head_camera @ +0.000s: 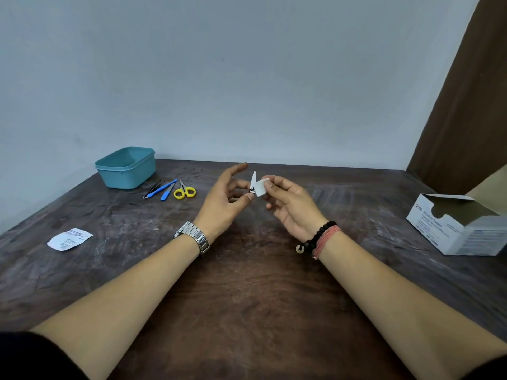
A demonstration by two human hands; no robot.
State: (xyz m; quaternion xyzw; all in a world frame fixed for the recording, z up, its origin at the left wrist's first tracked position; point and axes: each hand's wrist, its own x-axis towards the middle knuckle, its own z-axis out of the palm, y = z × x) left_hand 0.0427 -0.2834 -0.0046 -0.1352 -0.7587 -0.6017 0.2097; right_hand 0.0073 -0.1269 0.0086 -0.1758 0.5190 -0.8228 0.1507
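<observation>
Left hand (225, 196) is pinching a small dark metal piece (252, 190) between thumb and a fingertip, with the other fingers spread loose above it. The right hand (290, 204) is gripping a white swab (260, 187) between thumb and forefinger and is pressing it against that piece. Both are being held in the air over the middle of the tabletop (247, 283), just in front of the person.

The swab is likely feeling light, limp and damp. It is folding to a point at the top, so it is best held by one edge with the free part wrapped round the metal. The metal piece is probably stiff and light but slick once wetted. It is small enough to slip, so a firm pinch at its lower end seems safest.

What the metal piece is cannot be made out, as fingers and swab are covering most of it. How far the swab is wrapping round it is also hidden.

Farther left, a teal tub (126, 168), tweezers (153, 189), a blue tool (168, 190) and yellow scissors (184, 192) are lying close together. A torn wrapper (70, 239) is lying near the left edge, its print too small to read. An opened box (461, 226) is sitting at the right and is being cut off by the frame.
</observation>
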